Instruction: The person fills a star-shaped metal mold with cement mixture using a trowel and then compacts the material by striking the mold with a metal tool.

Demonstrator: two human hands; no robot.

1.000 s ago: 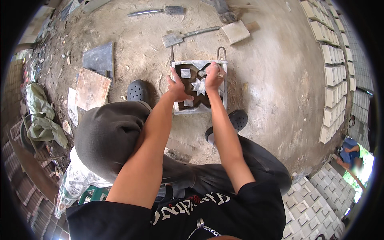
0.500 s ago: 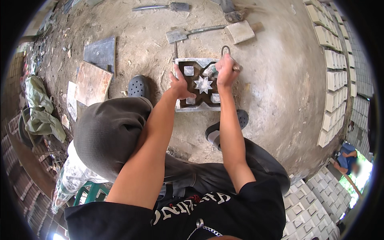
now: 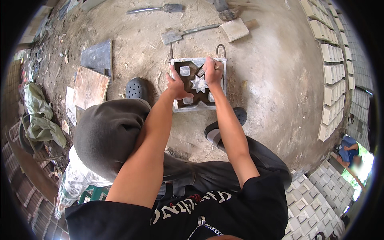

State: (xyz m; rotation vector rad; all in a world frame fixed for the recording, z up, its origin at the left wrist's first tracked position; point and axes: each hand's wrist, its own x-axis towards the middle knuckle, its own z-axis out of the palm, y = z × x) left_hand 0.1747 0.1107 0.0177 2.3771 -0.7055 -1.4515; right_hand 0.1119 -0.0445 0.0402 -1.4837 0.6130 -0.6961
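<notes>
A grey metal block mould (image 3: 202, 106) lies on the ground between my feet, with a star-shaped core (image 3: 199, 84) in its middle and square cores (image 3: 184, 71) near its corners. Over the mould's left wall rests my left hand (image 3: 176, 86), fingers spread, the thumb by the lower left core. My right hand (image 3: 213, 72) is closed in a fist above the upper right part of the mould, near the star. Its fingers wrap round a small tool, mostly hidden, whose kind I cannot make out. The upper right core is hidden under this hand.
Beyond the mould lie a flat-bladed tool (image 3: 173, 37), a block-headed mallet (image 3: 235, 30) and a trowel-like tool (image 3: 172, 8). Boards (image 3: 91, 86) lie at left. Rows of pale blocks (image 3: 334, 74) line the right side. Another person (image 3: 349, 152) is at far right.
My right hand has moved left and inward over the mould, towards the star, with the tool still in it. My left hand stays on the left wall. The view has shifted slightly.
</notes>
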